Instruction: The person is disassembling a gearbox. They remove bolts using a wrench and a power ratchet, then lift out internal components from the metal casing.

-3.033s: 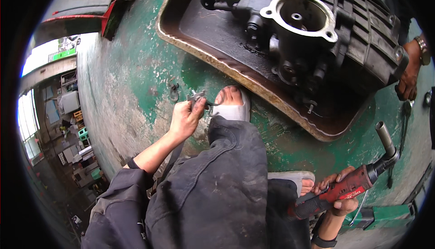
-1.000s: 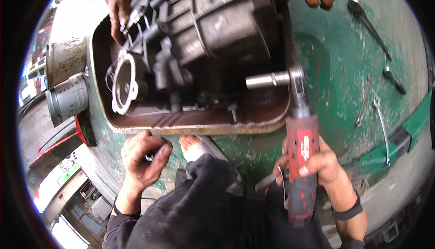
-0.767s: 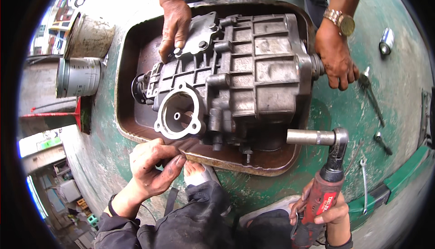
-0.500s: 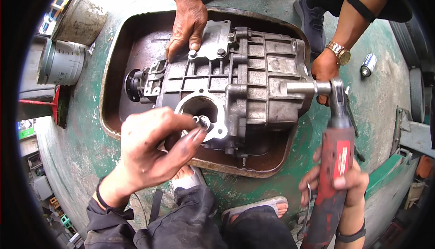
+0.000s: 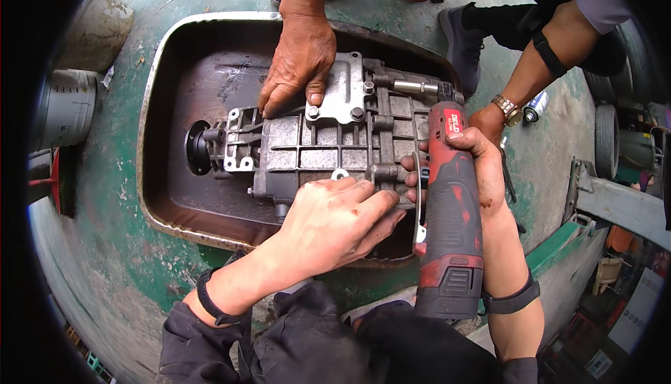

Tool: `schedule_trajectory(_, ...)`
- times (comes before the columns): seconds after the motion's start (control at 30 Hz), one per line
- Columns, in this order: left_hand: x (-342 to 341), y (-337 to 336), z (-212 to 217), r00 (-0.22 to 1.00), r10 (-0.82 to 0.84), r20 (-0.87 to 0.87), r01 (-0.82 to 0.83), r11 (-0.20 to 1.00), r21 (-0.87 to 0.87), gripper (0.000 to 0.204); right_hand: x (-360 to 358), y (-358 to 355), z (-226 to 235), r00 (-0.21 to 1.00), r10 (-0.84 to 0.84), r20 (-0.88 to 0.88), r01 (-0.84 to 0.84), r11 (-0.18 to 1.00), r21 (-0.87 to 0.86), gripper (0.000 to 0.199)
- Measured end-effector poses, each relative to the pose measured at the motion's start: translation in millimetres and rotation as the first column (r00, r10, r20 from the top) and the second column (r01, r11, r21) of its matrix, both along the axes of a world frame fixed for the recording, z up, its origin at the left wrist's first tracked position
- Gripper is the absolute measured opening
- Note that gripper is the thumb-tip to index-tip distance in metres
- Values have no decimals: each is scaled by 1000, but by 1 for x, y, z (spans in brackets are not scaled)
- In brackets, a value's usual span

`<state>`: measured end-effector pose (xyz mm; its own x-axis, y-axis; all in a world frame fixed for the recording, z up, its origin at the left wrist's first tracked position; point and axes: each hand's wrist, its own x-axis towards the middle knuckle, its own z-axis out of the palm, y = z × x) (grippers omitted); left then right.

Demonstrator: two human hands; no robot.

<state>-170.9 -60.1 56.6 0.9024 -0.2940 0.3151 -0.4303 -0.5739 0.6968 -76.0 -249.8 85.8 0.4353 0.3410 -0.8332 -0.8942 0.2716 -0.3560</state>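
Note:
A ribbed metal gearbox housing (image 5: pixel 318 139) lies in a brown metal tray (image 5: pixel 150 174). My right hand (image 5: pixel 479 153) grips a red and black cordless ratchet wrench (image 5: pixel 451 223) upright over the housing's right part. Its long silver socket (image 5: pixel 416 86) points left, toward a bolt (image 5: pixel 368 88) on the cover plate (image 5: pixel 339 80). Low over the housing's near side, my left hand (image 5: pixel 339 220) is closed, fingers curled rightward; whatever they pinch is hidden. It covers most of the round opening there. Another person's hand (image 5: pixel 300 62) presses beside the plate, thumb at a bolt (image 5: pixel 312 112).
The other person's second hand (image 5: pixel 489 122), with a watch, is by the housing's far right end. A spray can (image 5: pixel 536 106) lies behind it. Buckets (image 5: pixel 66 108) stand at left. A green and grey metal beam (image 5: pixel 566 244) runs at right, with tyres (image 5: pixel 607 139) beyond.
The ratchet wrench has moved left and away from me, its socket now near the cover plate. My left hand has shifted right, turning its back up; the small metal piece it pinched is no longer visible.

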Motion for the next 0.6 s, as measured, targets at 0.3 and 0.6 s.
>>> schedule_trajectory(0.3,-3,4,-2,999,21,-28,-21,1000,1,19,8,-20,-11,984,16,-175,22,977,212,50)
schedule_trajectory(0.6,3,6,-3,996,-27,-80,21,996,-82,18,21,-18,-3,961,58,-271,-27,992,120,49)
